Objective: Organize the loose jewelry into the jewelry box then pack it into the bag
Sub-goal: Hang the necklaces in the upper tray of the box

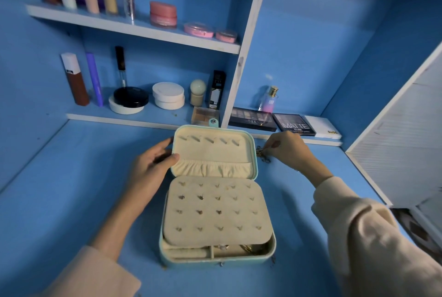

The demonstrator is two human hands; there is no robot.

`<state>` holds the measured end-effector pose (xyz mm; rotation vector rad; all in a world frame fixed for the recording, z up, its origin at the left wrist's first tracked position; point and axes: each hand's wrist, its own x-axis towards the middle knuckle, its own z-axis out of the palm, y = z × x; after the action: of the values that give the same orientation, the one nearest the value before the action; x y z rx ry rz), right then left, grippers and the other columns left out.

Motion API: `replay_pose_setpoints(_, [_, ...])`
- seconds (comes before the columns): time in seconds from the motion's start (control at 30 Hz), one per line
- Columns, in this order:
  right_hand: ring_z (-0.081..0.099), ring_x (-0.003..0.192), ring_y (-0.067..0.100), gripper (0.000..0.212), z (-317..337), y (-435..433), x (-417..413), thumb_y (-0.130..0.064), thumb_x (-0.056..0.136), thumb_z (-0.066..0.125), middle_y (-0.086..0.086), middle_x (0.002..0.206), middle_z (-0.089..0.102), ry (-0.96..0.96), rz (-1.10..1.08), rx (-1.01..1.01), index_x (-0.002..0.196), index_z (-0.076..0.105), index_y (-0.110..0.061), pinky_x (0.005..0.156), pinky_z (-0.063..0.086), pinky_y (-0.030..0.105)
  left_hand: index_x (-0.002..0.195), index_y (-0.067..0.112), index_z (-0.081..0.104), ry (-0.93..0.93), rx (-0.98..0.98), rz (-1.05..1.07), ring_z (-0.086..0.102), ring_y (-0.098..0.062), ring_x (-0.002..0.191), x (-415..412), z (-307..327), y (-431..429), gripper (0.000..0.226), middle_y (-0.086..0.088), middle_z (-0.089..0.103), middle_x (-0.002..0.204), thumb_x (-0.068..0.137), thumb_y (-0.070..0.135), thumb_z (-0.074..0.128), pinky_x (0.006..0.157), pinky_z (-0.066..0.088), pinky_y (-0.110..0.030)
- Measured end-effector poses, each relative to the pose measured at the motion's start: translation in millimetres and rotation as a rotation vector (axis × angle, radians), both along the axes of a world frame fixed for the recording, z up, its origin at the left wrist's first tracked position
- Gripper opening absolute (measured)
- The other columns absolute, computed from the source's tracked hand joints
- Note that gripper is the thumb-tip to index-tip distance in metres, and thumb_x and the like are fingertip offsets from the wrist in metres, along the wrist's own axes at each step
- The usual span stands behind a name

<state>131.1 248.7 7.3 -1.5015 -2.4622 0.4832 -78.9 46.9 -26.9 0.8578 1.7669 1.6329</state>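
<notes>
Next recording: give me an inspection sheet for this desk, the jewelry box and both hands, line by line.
Surface: blue desk, bearing the open box.
Job's things: jewelry box open, lid propped up; earring panel with studs lies over the base; gold chain right of the lid; bag not seen.
Clutter: eyeshadow palettes, perfume bottle, cosmetics on shelves.
Hands: left hand holds the lid's left edge; right hand pinches the gold chain.
Cables: nothing seen.
Surroundings: blue walls, white panel at right.
</notes>
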Motion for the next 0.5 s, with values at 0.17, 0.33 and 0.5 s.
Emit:
replay_pose_setpoints(0.17, [0.059,0.076,0.016,0.011,13,-8,4,-0.009,0.082,0.061,0.005,0.083,0.069,0.232,-0.026,-0.064,0.075,0.067,-0.015,0.058,0.047,0.022,0.134,0.02,0.052,-0.004,0.001,0.004,0.054,0.012,0.084,1,1,-1,0.046,0.017,0.062,0.096,0.09,0.012,0.06,0.07,0.036,-0.006])
replay_pose_setpoints(0.33, [0.059,0.073,0.02,0.014,38,-18,9,0.001,0.083,0.054,0.012,0.079,0.067,0.621,-0.072,-0.226,0.072,0.062,-0.004,0.065,0.047,0.028,0.13,0.023,0.054,0.005,0.002,0.006,0.057,0.014,0.081,1,1,-1,0.044,0.017,0.065,0.097,0.089,0.011,0.061,0.069,0.037,-0.005])
replay_pose_setpoints(0.5, [0.058,0.06,0.019,0.015,62,-29,11,0.002,0.085,0.056,0.012,0.067,0.062,0.889,-0.04,-0.359,0.072,0.053,-0.005,0.064,0.047,0.027,0.133,0.019,0.053,-0.011,0.01,0.003,0.056,0.008,0.089,0,1,0,0.046,0.007,0.066,0.103,0.089,0.01,0.061,0.072,0.037,-0.008])
